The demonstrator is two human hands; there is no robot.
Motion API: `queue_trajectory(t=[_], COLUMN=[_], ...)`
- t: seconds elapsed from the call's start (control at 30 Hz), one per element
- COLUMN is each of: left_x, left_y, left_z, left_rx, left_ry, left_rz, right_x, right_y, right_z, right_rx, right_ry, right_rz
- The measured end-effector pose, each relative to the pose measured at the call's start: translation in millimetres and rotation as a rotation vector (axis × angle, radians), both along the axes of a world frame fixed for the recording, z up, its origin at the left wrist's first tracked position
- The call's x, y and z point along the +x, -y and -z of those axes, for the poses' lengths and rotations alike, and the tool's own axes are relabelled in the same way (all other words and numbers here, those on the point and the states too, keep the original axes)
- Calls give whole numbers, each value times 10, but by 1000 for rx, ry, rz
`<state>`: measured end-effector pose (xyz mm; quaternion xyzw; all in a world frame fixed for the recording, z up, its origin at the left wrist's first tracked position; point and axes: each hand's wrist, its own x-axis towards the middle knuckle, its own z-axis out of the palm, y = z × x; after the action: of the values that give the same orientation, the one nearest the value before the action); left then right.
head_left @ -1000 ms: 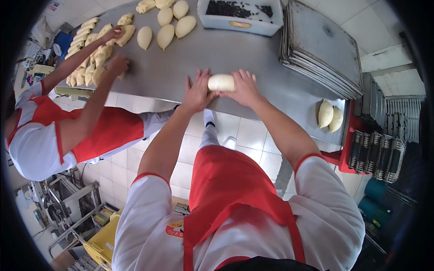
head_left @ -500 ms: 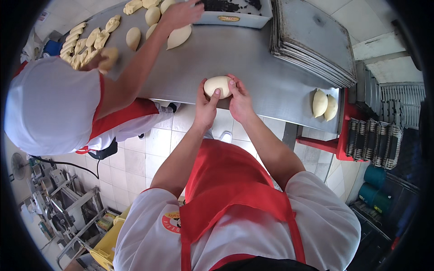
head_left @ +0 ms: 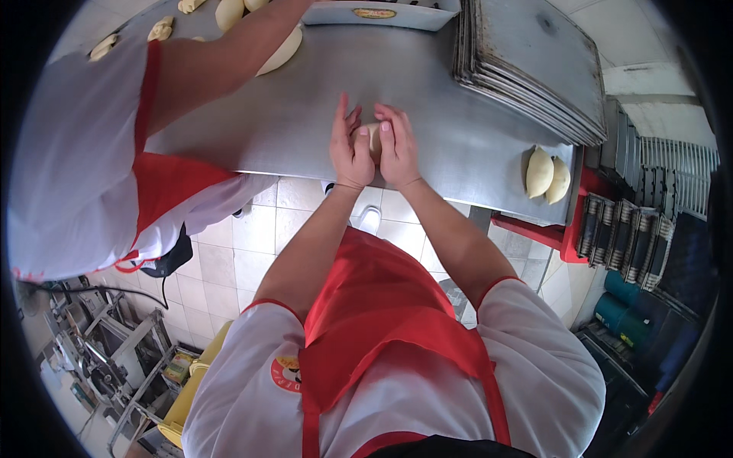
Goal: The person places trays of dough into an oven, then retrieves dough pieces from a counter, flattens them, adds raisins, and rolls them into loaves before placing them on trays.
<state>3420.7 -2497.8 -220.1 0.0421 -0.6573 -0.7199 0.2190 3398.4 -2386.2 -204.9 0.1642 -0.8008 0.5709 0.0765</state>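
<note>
A pale piece of dough sits between my palms at the near edge of the steel table. My left hand cups its left side, fingers pointing up and away. Against the right side presses my right hand, with its fingers curving over the far end. Both thumbs lie along the near face, and most of the dough is hidden behind the hands. To the right, two pointed oval dough pieces rest side by side near the table's corner.
Baking trays are stacked at the back right, beside a pale shallow box. On the left a co-worker's arm stretches over the table, partly covering a large dough piece. Racked tins stand at far right.
My hands have closed in around the dough and turned more upright, hiding most of it. The co-worker has leaned farther over the table, covering many of the shaped dough pieces.
</note>
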Motion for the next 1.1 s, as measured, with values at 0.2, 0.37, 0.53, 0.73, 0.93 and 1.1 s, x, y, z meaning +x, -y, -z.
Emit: queue_trajectory(t=[0.2, 0.37, 0.53, 0.73, 0.93, 1.1], left_x=[-291, -813, -652, -118, -809, -557], left_y=[-30, 65, 45, -6, 7, 2], left_z=[164, 210, 169, 136, 144, 131], left_rx=[-38, -60, -261, -318, -140, -386], left_ry=[11, -4, 19, 63, -27, 14], left_rz=[-72, -96, 3, 207, 81, 70], right_x=[-285, -674, -460, -46, -582, -305], right_y=[118, 254, 145, -24, 130, 75], right_z=[243, 217, 227, 265, 248, 247], right_rx=[-47, 60, 116, 30, 141, 143], right_ry=[-84, -37, 15, -178, -46, 30], right_rz=[163, 293, 250, 185, 310, 313])
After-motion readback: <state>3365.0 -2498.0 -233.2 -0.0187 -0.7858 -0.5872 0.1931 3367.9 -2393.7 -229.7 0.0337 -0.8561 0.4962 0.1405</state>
